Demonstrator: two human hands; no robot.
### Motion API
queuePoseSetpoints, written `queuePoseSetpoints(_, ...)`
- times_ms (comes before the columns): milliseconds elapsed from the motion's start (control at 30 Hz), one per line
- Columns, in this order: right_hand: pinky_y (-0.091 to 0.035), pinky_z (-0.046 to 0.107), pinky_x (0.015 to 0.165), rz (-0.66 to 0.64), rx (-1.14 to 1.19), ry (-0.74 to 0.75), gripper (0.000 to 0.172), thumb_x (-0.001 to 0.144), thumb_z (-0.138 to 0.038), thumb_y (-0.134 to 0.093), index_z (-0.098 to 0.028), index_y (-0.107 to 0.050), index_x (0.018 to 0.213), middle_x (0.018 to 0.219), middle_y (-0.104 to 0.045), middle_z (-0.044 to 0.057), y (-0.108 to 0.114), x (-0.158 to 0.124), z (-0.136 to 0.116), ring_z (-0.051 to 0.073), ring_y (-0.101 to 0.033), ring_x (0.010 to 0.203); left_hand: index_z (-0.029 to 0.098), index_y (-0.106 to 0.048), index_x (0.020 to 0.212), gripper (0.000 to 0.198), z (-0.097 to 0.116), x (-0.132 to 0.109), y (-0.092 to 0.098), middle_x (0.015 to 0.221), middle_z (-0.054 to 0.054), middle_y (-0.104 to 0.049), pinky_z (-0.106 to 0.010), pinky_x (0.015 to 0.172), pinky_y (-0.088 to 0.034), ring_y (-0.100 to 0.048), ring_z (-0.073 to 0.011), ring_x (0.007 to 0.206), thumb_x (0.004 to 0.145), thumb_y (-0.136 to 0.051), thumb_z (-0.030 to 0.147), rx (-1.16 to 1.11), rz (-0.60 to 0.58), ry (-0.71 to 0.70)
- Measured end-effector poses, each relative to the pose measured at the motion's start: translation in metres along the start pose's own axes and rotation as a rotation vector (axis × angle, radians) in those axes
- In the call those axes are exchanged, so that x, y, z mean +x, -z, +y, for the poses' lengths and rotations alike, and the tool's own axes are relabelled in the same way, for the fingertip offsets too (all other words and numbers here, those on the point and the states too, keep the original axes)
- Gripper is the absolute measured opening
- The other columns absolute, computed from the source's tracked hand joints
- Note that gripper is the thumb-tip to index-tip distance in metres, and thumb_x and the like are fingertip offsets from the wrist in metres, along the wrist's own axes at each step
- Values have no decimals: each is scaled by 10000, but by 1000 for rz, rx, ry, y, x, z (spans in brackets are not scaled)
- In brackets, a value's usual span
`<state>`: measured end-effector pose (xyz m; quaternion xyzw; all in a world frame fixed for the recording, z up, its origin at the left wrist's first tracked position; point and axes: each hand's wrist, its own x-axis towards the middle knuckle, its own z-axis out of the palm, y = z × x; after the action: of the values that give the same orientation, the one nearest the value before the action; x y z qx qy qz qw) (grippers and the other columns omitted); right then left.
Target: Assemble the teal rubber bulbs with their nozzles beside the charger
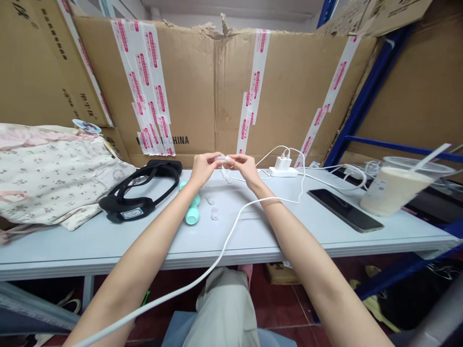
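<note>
Both hands meet above the far middle of the table, fingertips pinched together. Between them is a small whitish translucent piece (221, 158), too small to name. My left hand (203, 167) is closed on its left side, and my right hand (246, 167) grips it from the right. Below the fingers hangs a clear, bumpy strand (226, 176), its upper end hidden by them. Nearer me lie small clear plastic pieces (214, 214). Beside them, partly behind my left forearm, is a turquoise rounded object (192, 215).
A black headset (132, 207) and a floral cloth bag (54, 173) sit left. A white charger (283, 164) stands behind my right hand; its white cable (231, 236) crosses toward me. At right are a phone (343, 209) and a drink cup (390, 190). Cardboard (195, 86) walls the back.
</note>
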<state>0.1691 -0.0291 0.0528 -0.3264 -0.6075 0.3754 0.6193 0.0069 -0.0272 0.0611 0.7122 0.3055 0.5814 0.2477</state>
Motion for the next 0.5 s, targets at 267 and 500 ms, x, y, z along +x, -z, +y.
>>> queuePoseSetpoints(267, -522, 245, 611, -89, -33, -117, 465, 527, -483, -810, -170, -720, 859, 756, -715, 41, 9, 0, 11, 141, -658, 690, 145, -730, 934, 340, -10, 3, 5, 961, -105, -718, -400, 886, -498, -656, -240, 912, 651, -736, 335, 67, -112, 47)
queuePoseSetpoints(500, -534, 240, 659, 166, 98, -145, 477, 549, -457, -810, -192, -696, 929, 881, -719, 36, 30, 7, 24, 104, -648, 690, 214, -630, 1150, 494, -18, 20, 69, 1305, -106, -532, -461, 1083, -291, -414, -272, 1275, 666, -718, 260, 264, 31, 42)
